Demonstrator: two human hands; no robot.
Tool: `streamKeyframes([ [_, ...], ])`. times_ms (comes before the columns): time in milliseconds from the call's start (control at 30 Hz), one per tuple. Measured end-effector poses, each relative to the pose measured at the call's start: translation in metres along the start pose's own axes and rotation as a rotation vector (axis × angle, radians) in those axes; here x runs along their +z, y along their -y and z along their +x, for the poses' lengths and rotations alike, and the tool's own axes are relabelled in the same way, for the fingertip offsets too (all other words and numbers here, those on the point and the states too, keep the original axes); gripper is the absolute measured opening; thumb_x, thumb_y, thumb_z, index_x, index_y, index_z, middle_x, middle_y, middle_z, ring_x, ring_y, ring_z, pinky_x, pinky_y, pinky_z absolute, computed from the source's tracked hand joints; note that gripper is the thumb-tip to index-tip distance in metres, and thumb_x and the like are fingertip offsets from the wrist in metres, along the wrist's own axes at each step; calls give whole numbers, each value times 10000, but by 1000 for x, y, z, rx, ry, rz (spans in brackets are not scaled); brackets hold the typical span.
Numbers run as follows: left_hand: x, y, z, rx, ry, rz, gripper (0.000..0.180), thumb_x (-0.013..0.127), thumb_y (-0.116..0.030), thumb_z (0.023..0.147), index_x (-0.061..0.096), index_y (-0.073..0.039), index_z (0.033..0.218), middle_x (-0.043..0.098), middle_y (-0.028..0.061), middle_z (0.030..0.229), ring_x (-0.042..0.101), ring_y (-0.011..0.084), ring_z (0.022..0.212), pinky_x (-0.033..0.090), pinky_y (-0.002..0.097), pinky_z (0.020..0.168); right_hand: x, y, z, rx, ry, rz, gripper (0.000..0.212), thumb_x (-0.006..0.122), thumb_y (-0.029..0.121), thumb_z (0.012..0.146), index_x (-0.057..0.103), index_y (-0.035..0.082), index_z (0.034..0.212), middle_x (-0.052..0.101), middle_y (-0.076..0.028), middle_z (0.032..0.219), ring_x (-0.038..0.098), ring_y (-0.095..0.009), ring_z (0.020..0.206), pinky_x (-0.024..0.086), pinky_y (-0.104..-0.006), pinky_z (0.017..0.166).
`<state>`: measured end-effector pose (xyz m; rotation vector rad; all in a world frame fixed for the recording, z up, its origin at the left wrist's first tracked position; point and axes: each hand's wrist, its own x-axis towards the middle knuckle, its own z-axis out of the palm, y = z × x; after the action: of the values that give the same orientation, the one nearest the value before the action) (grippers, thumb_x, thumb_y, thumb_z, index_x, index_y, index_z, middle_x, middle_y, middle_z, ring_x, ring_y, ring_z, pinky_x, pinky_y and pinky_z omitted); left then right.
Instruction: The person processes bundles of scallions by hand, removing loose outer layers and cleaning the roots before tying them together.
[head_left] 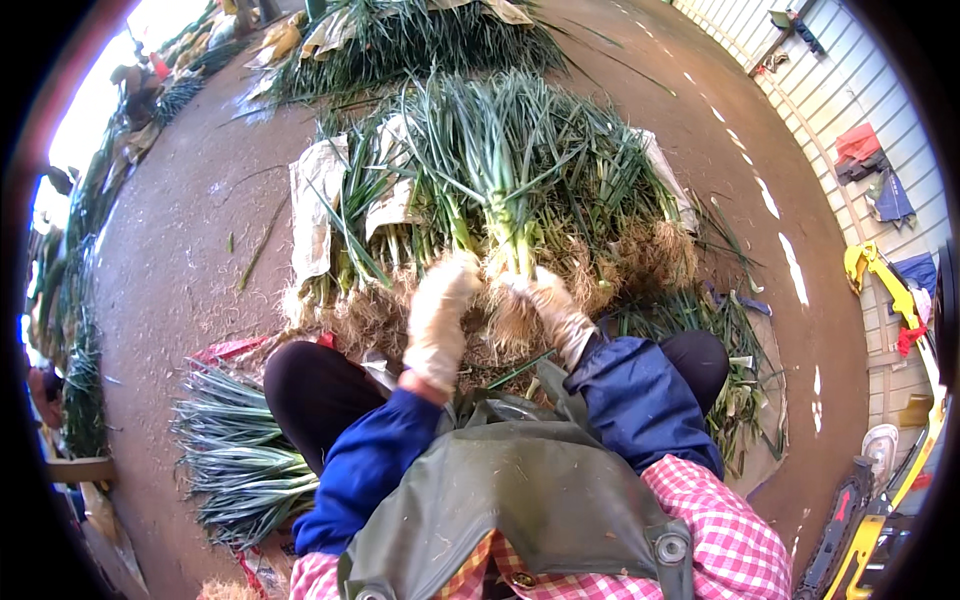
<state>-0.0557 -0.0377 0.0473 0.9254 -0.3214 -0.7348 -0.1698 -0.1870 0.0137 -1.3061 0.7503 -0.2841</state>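
Observation:
A bunch of green onions [508,215] stands out in front of me, leaves pointing away and hairy roots hanging toward me. My right hand [556,308], in a pale glove, is closed round the white lower stems just above the roots. Close by on the left, my left hand [440,315], gloved too, is at the base of another stalk [458,232]. Motion blurs its fingers, so its grip cannot be made out. Behind both hands lies a wide pile of green onions [600,160], their tan roots [655,255] along the near side.
Sacking [318,205] lies among the pile. By my left knee is a stack of green onions [240,450]; by my right knee lie loose leaves [740,400]. Another heap [420,50] is farther off. A yellow metal frame [900,300] stands at the right wall.

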Motion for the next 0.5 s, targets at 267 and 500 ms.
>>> streamKeyframes([
  [267,-3,65,-4,-565,-103,-157,201,568,-209,892,653,-35,948,643,63,823,607,177,716,505,308,670,23,-29,-33,55,81,-134,319,667,218,870,607,25,1117,620,-6,964,521,-102,897,421,-255,827],
  [500,-14,77,6,-585,-155,-207,220,513,-224,903,590,-22,858,633,118,751,622,242,678,534,350,662,-21,-56,8,133,-381,-11,113,672,118,813,626,45,885,584,5,732,514,-78,602,419,-234,539],
])
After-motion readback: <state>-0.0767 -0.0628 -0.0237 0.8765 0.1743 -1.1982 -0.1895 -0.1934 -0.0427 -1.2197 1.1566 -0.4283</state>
